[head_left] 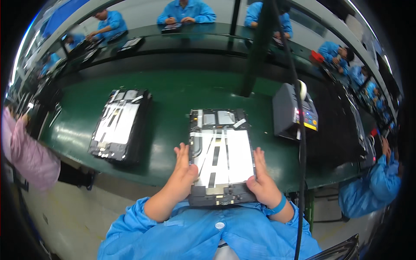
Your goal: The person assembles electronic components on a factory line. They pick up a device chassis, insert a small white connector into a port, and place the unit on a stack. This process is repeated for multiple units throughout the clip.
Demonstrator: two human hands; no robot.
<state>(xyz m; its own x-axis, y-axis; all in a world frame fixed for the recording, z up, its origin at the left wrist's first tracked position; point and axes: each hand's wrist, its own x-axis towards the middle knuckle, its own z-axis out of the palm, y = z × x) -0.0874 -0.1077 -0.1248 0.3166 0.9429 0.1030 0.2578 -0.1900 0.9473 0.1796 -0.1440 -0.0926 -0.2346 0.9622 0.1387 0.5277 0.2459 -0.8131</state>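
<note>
In front of me at the table's near edge lies a tablet-like device with its back off (pixel 234 151), showing silver battery panels, black strips and a dark lower board; it seems to top a stack. My left hand (pixel 182 171) rests along its left side, fingers stretched out flat and thumb near the edge. Against the right side is my right hand (pixel 263 180), its fingers also straight and upright, its thumb at the lower right corner. Neither hand's fingers are wrapped round it. A blue band (pixel 277 206) circles my right wrist.
Another stack of opened devices (pixel 115 123) stands to the left on the green table (pixel 173 95). A grey tape dispenser (pixel 288 110) is at the right, behind a hanging black cable (pixel 302 173). A green post (pixel 255 56) rises at the back. Co-workers in blue sit around.
</note>
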